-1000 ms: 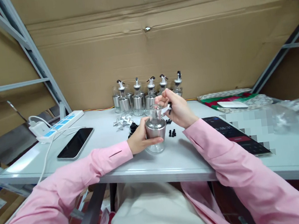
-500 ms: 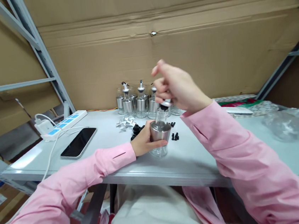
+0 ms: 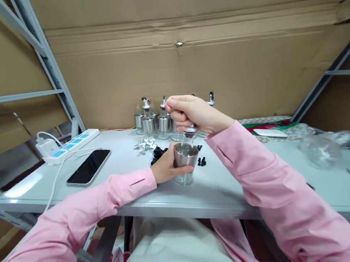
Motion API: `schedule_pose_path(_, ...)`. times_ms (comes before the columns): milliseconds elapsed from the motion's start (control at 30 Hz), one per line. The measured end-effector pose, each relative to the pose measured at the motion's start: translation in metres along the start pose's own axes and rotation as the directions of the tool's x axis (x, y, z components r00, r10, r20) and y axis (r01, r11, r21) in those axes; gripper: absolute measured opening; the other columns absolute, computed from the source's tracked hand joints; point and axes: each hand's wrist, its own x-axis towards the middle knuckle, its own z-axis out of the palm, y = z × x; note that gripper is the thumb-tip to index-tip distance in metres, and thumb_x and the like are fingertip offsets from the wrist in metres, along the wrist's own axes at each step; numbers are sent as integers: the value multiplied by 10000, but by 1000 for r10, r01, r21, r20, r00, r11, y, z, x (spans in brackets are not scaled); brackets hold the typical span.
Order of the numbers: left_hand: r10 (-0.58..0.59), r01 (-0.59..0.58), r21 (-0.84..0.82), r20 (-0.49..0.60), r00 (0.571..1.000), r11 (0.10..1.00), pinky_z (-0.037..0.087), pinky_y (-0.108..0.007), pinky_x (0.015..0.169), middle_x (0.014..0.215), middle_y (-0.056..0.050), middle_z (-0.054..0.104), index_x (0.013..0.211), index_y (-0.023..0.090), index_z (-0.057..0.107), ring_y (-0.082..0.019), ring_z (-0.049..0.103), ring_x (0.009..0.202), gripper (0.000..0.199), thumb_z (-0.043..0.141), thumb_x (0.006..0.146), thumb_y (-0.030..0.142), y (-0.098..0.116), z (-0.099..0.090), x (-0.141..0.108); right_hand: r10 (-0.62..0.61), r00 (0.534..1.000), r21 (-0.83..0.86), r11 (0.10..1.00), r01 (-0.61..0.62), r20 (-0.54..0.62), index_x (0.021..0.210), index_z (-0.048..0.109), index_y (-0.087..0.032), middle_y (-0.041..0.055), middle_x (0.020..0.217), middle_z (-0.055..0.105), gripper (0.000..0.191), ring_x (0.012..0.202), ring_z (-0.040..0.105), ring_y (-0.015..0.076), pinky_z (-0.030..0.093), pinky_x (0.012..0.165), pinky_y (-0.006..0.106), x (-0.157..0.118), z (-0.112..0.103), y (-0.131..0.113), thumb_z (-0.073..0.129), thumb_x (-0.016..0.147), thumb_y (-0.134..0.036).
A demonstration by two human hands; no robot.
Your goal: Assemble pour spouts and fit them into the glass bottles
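Note:
Near the table's front edge, my left hand (image 3: 169,165) wraps around a glass bottle (image 3: 186,156) with a silver metal band, which stands tilted slightly. My right hand (image 3: 191,111) is closed over the top of this bottle. A pour spout (image 3: 191,129), its white collar showing just below my curled fingers, sits in the bottle's neck; its upper part is hidden by the hand. Beside my left hand lie black stoppers (image 3: 157,153) in a pile. Behind them are loose white spout parts (image 3: 146,145). Small black caps (image 3: 201,161) lie right of the bottle.
Several similar bottles (image 3: 163,126), some with spouts, stand along the cardboard wall (image 3: 119,78). On the left are a phone (image 3: 89,168) and a white power strip (image 3: 73,146) with cables. Clear plastic bags (image 3: 322,149) and a patterned cloth (image 3: 300,129) lie on the right.
My right hand has come down onto the spout, and its raised index finger has curled in. My left hand keeps its hold on the bottle. The view has shifted slightly.

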Motion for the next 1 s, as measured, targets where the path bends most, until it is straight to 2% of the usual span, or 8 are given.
schedule_pose_path(300, 72, -74, 28, 59, 996, 997, 386, -406, 901, 1129, -117, 476, 1122, 168, 283, -254, 493, 1026, 615, 646, 707, 440, -7, 1, 1, -118, 993, -25, 993, 119, 16, 699, 417, -191, -123, 419, 234, 230, 326, 132, 23, 273, 329, 134, -10, 2, 8, 433, 917, -264)
schedule_pose_path(500, 116, -120, 45, 84, 990, 992, 384, -428, 922, 1155, -130, 478, 1113, 173, 299, -269, 493, 1060, 601, 652, 709, 443, -6, 0, 1, -75, 993, -36, 996, 79, 91, 685, 452, -181, -116, 432, 226, 243, 335, 154, 23, 264, 338, 143, -14, 0, 6, 501, 884, -311)
schedule_pose_path(600, 103, -106, 31, 95, 990, 994, 393, -427, 917, 1163, -135, 486, 1108, 174, 307, -274, 501, 1066, 597, 662, 703, 432, -5, 1, 0, -114, 991, 71, 991, 109, 67, 780, 522, -189, -88, 482, 333, 285, 367, 316, 41, 371, 413, 173, -19, -5, 13, 510, 846, -466)
schedule_pose_path(667, 77, -77, -3, 110, 991, 997, 404, -415, 910, 1164, -130, 502, 1121, 177, 307, -267, 515, 1061, 601, 660, 706, 430, -5, 1, 1, -154, 988, 172, 974, 150, 12, 909, 555, -211, -35, 591, 479, 436, 501, 500, 93, 455, 517, 222, -22, -10, 24, 463, 794, -622)
schedule_pose_path(733, 76, -74, -27, 116, 990, 997, 408, -405, 914, 1172, -127, 513, 1144, 178, 311, -261, 524, 1064, 614, 656, 708, 438, -5, 1, 1, -172, 985, 255, 952, 168, -9, 998, 566, -221, 22, 705, 573, 592, 675, 593, 160, 490, 596, 270, -24, -16, 37, 434, 723, -728)
schedule_pose_path(867, 104, -107, 77, 42, 994, 991, 397, -403, 932, 1183, -135, 515, 1177, 168, 333, -275, 520, 1082, 683, 669, 674, 485, -4, 1, -2, -88, 994, 311, 948, 65, 63, 1007, 592, -196, 72, 783, 639, 734, 778, 622, 228, 507, 669, 353, -25, -30, 55, 437, 630, -807)
schedule_pose_path(933, 133, -130, 143, -7, 991, 981, 418, -393, 896, 1120, -119, 547, 1172, 167, 346, -266, 551, 1018, 688, 664, 671, 516, -2, -2, -3, -73, 997, 365, 928, 73, -15, 990, 599, -192, 73, 793, 650, 712, 751, 626, 221, 509, 681, 365, -23, -37, 58, 403, 668, -797)
schedule_pose_path(1000, 223, -202, 203, -88, 971, 958, 433, -379, 865, 1063, -100, 562, 1168, 167, 358, -252, 567, 961, 680, 640, 685, 554, -1, -9, -1, -53, 991, 421, 901, 100, -121, 961, 596, -192, 63, 768, 650, 638, 698, 623, 197, 512, 667, 347, -20, -44, 61, 373, 739, -747)
